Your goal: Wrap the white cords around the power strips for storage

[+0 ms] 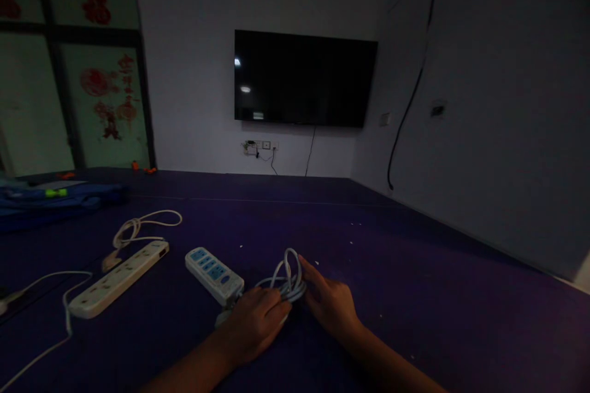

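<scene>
Cable (pixel 295 292) in grey loops, bunched between both hands on a purple surface (pixel 442 319), just right of the blue-socketed power strip (pixel 212 271). Left hand (pixel 258 322) curled over the lower left of the coil, closed on it, back of the hand uppermost. Right hand (pixel 330 307) at the coil's right side, index finger extended and touching a raised loop; impossible to tell whether pinching or merely resting there. To the left, well apart from both hands, a longer white power strip (pixel 117 282) at a slant, with a pale looped cord (pixel 134 224) behind and a plug (pixel 111 261) just beside. Farther back, blue cloth (pixel 92 196) at far left and, on the wall, a dark television (pixel 304 80) above a row of sockets (pixel 266 145).
</scene>
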### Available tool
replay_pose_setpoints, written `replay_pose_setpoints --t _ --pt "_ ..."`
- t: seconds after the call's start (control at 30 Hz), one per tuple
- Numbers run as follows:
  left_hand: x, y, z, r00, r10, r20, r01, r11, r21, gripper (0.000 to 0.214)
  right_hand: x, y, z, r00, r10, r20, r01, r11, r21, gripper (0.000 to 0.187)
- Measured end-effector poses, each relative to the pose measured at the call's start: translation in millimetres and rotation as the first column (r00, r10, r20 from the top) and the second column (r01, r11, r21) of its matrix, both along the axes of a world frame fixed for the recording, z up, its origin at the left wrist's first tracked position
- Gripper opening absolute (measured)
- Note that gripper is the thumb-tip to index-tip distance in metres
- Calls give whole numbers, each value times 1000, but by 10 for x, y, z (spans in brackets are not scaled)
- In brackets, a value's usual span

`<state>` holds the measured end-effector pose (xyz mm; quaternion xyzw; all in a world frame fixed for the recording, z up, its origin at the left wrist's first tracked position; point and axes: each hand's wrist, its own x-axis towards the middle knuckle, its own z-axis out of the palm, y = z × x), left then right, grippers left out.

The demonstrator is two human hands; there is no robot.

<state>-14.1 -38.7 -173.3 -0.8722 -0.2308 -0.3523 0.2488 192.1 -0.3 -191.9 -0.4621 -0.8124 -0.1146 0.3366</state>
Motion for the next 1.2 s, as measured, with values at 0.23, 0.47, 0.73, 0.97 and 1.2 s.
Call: replay_pose_setpoints --t 0.23,0.47,0.73,0.97,1.2 --pt "8 22 -2 999 19 31 -22 994 110 13 -6 -17 3 999 48 -18 -48 999 19 68" --pt "-47 60 -10 1000 14 25 -19 974 226 13 -25 -37 58 1000 -6 24 7 1000 -28 56" --pt "-49 17 47 994 -104 -27 108 977 186 16 -51 -17 72 995 -91 37 94 991 -95 58" --pt "3 -71 17 977 -208 -48 212 971 107 10 2 91 78 990 -139 -6 134 963 -233 66" --pt "10 -49 -22 990 -129 60 129 992 5 11 34 56 66 996 -78 -42 68 977 -203 56"
